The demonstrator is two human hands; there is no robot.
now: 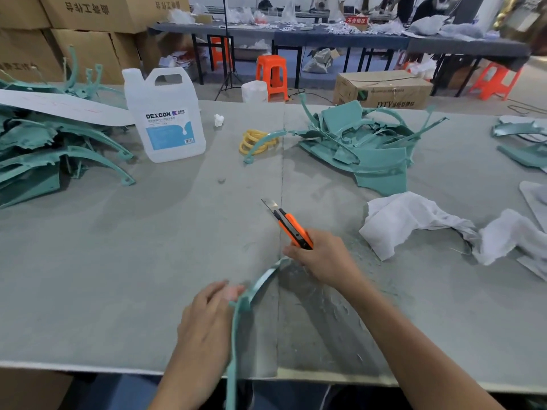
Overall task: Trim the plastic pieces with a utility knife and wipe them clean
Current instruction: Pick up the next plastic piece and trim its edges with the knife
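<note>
Head view: my right hand (pixel 322 258) is curled around the rear of the orange utility knife (pixel 291 226), fingers (pixel 293 250) wrapped tight on the handle. The blade is extended and points away from me and to the left, low over the grey counter (pixel 118 261). My left hand (pixel 207 315) lies palm down near the front edge, its fingers reaching to the right against the curved teal plastic piece (pixel 260 281). They are blurred, so I cannot tell whether they pinch it or only touch it. That piece arcs from just beside my right hand toward me and drops past the counter's edge. Pale shavings (pixel 325 297) are scattered on the counter under my right forearm.

To the right of the knife lies a crumpled white cloth (pixel 396 220). Farther back, a heap of teal pieces (pixel 370 149) sits to the right, with another heap (pixel 44 149) at the far left. Between them stands a clear jug with a blue label (pixel 165 113), and near it lie yellow rings (pixel 256 142) and a small white wad (pixel 218 119).
</note>
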